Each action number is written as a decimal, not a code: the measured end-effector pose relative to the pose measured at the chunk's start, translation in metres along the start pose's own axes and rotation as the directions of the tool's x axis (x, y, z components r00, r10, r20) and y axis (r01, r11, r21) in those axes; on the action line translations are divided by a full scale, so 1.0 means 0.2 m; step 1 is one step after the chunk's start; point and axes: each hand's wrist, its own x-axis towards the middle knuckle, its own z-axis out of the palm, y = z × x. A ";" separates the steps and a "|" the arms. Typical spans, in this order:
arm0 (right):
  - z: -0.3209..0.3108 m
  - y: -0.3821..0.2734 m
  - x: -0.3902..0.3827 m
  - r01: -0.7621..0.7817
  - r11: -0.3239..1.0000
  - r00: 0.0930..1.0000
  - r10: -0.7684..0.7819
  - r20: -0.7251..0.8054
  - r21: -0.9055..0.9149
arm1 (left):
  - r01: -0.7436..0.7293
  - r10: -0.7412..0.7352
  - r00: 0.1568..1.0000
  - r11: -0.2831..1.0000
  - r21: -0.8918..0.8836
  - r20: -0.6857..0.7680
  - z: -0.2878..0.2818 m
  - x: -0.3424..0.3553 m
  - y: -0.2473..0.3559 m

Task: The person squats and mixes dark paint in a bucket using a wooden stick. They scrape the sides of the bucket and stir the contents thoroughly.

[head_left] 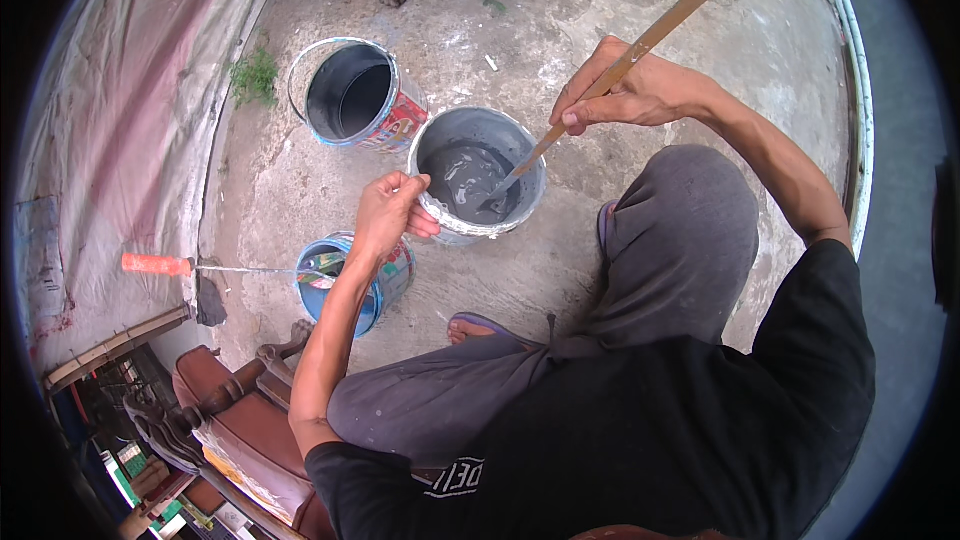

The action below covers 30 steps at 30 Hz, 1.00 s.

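A bucket holding thick grey paint stands on the concrete in front of me. My left hand grips its near-left rim, thumb on top and fingers bent down the outside wall. A long flat wooden stick slants down into the bucket, its lower end coated grey and dipping in the paint. My right hand is closed around the stick about midway, to the right of the bucket and above it.
Behind the bucket, to the left, stands a paint pail with dark contents. A blue pail beside my left forearm holds an orange-handled paint roller. A carved chair with reddish cushions is at lower left. Stained cloth hangs along the left.
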 end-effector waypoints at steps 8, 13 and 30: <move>-0.01 -0.01 0.02 0.009 0.998 0.999 -0.006 0.037 -0.067 | -0.010 0.009 1.000 1.000 -0.009 -0.007 -0.01 0.00 -0.01; 0.00 -0.01 0.05 -0.001 0.982 0.999 -0.006 -0.035 -0.190 | -0.005 0.005 1.000 1.000 -0.006 -0.013 -0.01 0.01 -0.01; 0.02 0.02 0.05 0.072 0.992 0.997 -0.074 -0.023 -0.108 | -0.009 0.008 0.999 1.000 -0.023 -0.037 -0.03 0.03 -0.02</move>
